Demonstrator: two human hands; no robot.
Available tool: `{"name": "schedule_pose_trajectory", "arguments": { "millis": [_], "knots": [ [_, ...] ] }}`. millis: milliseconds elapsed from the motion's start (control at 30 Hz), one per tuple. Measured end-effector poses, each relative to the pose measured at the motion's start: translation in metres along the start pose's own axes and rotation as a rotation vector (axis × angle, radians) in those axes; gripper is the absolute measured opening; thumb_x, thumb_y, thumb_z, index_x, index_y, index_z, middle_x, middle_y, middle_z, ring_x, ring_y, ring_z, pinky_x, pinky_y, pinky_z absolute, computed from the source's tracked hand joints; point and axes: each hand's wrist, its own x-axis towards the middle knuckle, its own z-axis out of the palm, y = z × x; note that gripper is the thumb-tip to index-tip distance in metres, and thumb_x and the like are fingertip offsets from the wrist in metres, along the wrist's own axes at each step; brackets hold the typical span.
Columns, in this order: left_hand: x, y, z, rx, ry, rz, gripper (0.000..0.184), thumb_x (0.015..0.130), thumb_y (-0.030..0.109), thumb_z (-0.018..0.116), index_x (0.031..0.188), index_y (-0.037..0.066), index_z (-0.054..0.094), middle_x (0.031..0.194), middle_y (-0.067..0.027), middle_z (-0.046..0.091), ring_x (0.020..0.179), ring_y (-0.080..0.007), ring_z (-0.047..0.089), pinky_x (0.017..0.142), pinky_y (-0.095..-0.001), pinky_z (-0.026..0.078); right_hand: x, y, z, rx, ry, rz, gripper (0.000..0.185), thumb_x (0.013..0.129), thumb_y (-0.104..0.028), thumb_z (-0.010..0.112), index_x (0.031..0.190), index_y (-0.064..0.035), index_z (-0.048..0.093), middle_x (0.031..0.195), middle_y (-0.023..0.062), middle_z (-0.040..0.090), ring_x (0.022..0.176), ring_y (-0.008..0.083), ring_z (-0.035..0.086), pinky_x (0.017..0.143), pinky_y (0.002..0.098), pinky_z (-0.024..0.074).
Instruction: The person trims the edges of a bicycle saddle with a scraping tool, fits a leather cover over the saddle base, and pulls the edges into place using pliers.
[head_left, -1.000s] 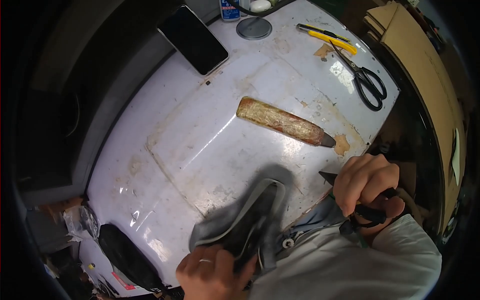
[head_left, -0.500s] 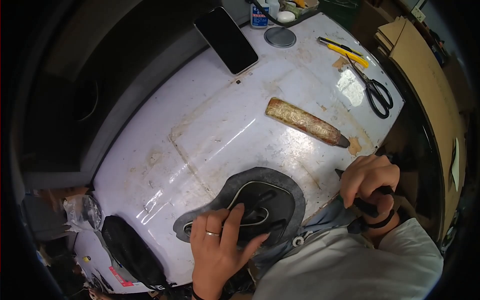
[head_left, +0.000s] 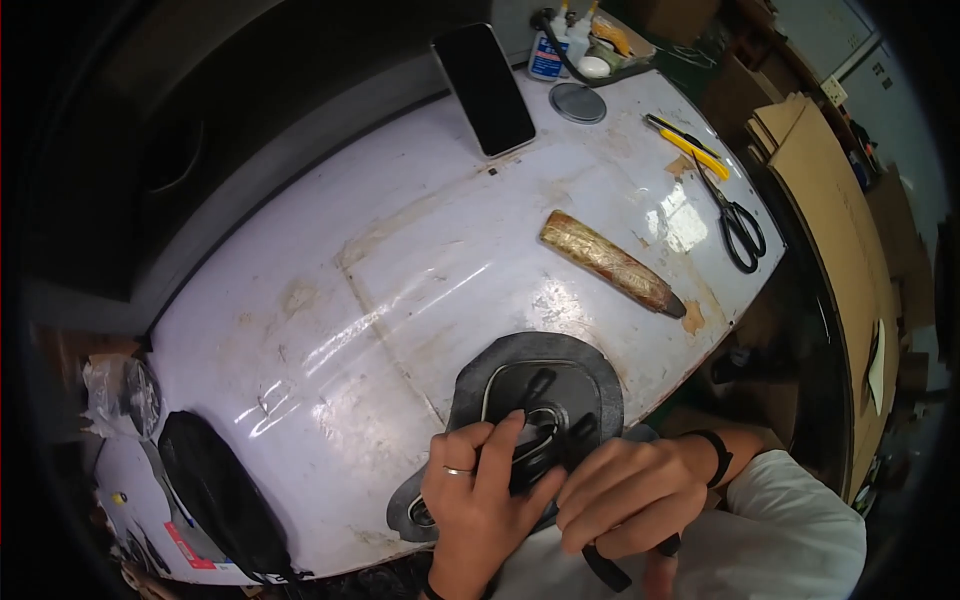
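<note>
A dark grey, curved flat piece lies at the table's near edge, with a black middle, a pale cord line and short black tabs. My left hand, with a ring on one finger, grips it around the raised black middle. Close by on its right, my right hand is closed around a black-handled tool. Only parts of the handle show below the fingers; the working end is hidden, so its kind is unclear. Beyond the piece lies a tape-wrapped bar with a dark tip.
Black-handled scissors and a yellow utility knife lie at the right. A phone, a round grey disc and a blue-labelled bottle stand at the back. A black pouch is at the left; cardboard sheets lean beyond the right edge.
My right hand has moved left and down with the black-handled tool, from the table's right edge to beside my left hand. My left hand stays on the grey piece; the view has shifted slightly.
</note>
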Motion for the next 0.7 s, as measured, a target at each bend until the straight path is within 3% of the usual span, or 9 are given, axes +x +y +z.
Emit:
{"name": "schedule_pose_trajectory", "arguments": {
  "millis": [267,333,433,467,533,600,633,700],
  "knots": [
    [-0.001,-0.003,0.004,0.029,0.035,0.069,0.060,0.066,0.024,0.094,0.120,0.005,0.075,0.101,-0.0070,0.063,0.077,-0.0252,0.059,0.062,-0.0361,0.052,-0.004,0.003,-0.003,-0.045,-0.086,0.103,0.060,0.098,-0.050,0.075,0.075,0.0048,0.063,0.083,0.0207,0.069,0.067,0.0341,0.070,0.065,0.0412,0.0627],
    [-0.001,-0.006,0.002,0.011,0.013,0.100,0.060,0.066,0.023,0.095,0.119,0.004,0.075,0.100,-0.0072,0.063,0.076,-0.0250,0.059,0.062,-0.0359,0.052,-0.002,-0.002,-0.006,0.027,-0.139,0.175,0.053,0.105,-0.038,0.069,0.075,0.0050,0.060,0.086,0.0267,0.069,0.073,0.0377,0.071,0.062,0.0471,0.0587],
    [0.001,-0.007,-0.002,-0.052,-0.021,0.128,0.060,0.065,0.023,0.097,0.117,0.004,0.076,0.098,-0.0074,0.064,0.074,-0.0247,0.059,0.060,-0.0356,0.051,0.009,-0.011,-0.025,0.174,-0.135,0.239,0.058,0.105,-0.046,0.066,0.076,0.0045,0.063,0.078,0.0204,0.069,0.062,0.0350,0.068,0.057,0.0440,0.0595],
    [0.001,-0.006,-0.006,-0.076,-0.023,0.129,0.060,0.065,0.023,0.098,0.116,0.003,0.076,0.097,-0.0075,0.064,0.073,-0.0245,0.058,0.060,-0.0356,0.051,0.003,-0.014,-0.028,0.247,0.088,0.223,0.058,0.104,-0.047,0.068,0.075,0.0031,0.063,0.078,0.0181,0.070,0.060,0.0339,0.066,0.058,0.0419,0.0593],
    [0.002,-0.001,-0.008,-0.131,-0.027,0.109,0.060,0.063,0.023,0.100,0.115,0.003,0.076,0.094,-0.0075,0.063,0.072,-0.0244,0.058,0.058,-0.0360,0.051,-0.009,-0.017,-0.032,0.491,0.556,0.265,0.071,0.111,-0.059,0.042,0.067,-0.0043,0.050,0.075,0.0194,0.071,0.052,0.0305,0.061,0.051,0.0406,0.0548],
    [0.004,0.007,-0.008,-0.095,-0.048,0.016,0.064,0.054,0.021,0.102,0.112,0.003,0.078,0.092,-0.0067,0.066,0.082,-0.0255,0.061,0.069,-0.0352,0.052,-0.015,-0.015,-0.028,0.484,0.854,0.283,0.073,0.113,-0.061,0.027,0.067,-0.0072,0.042,0.072,0.0202,0.070,0.049,0.0292,0.060,0.048,0.0406,0.0527],
    [0.008,0.012,-0.012,-0.048,-0.158,-0.018,0.061,0.058,0.021,0.101,0.111,0.003,0.077,0.098,-0.0088,0.066,0.094,-0.0296,0.062,0.079,-0.0393,0.054,-0.021,-0.012,-0.030,0.398,0.722,0.267,0.072,0.113,-0.061,0.026,0.067,-0.0075,0.042,0.071,0.0198,0.069,0.048,0.0285,0.059,0.048,0.0406,0.0526],
    [0.018,0.018,-0.012,0.032,-0.166,0.024,0.059,0.060,0.021,0.100,0.110,0.002,0.076,0.103,-0.0109,0.065,0.103,-0.0341,0.061,0.086,-0.0436,0.053,-0.032,-0.006,-0.030,0.295,0.574,0.234,0.070,0.112,-0.061,0.029,0.070,-0.0073,0.043,0.071,0.0202,0.069,0.048,0.0275,0.059,0.049,0.0406,0.0529]
  ]
}}
